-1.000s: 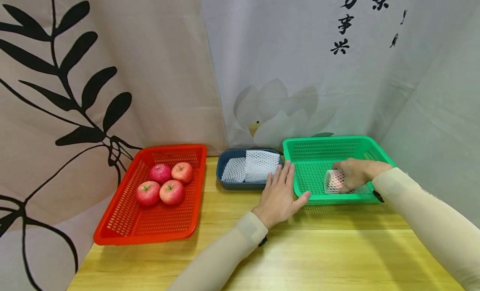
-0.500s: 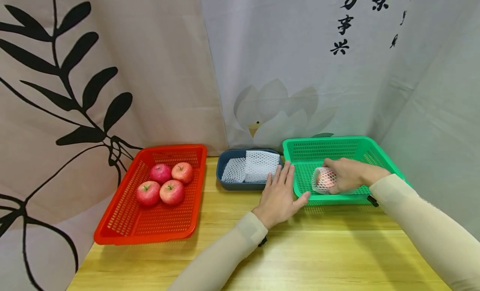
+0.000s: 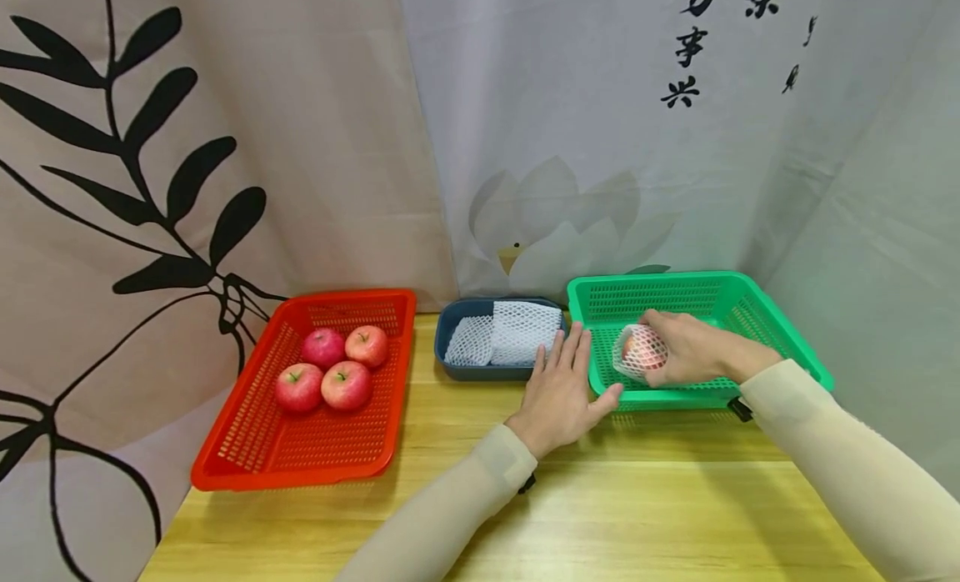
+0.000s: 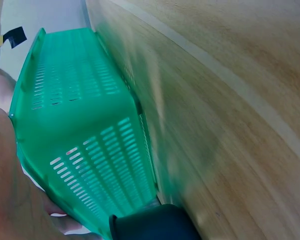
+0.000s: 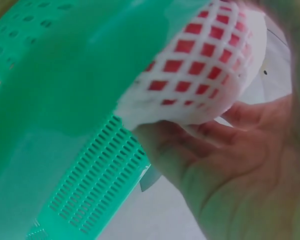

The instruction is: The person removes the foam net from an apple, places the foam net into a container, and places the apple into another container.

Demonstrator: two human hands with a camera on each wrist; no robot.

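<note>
My right hand point(image 3: 686, 348) grips an apple in a white foam net point(image 3: 641, 351) inside the green basket point(image 3: 780, 332), toward its front left part. In the right wrist view the red skin of the netted apple point(image 5: 200, 65) shows through the mesh, and curled fingers point(image 5: 210, 135) support it. My left hand point(image 3: 557, 394) lies with straight, spread fingers between the dark blue tray point(image 3: 480, 372) and the green basket's left edge. Two white foam nets point(image 3: 525, 328) lie in that tray. In the left wrist view the green basket's outer wall point(image 4: 80, 120) stands close to the hand.
A red basket point(image 3: 300, 465) at the left holds several bare apples point(image 3: 347, 385). All stand on a wooden table point(image 3: 600, 507). Printed cloth point(image 3: 337, 148) hangs right behind the baskets.
My right hand has lifted the netted apple slightly and carried it leftward within the green basket. The left hand has stayed in place.
</note>
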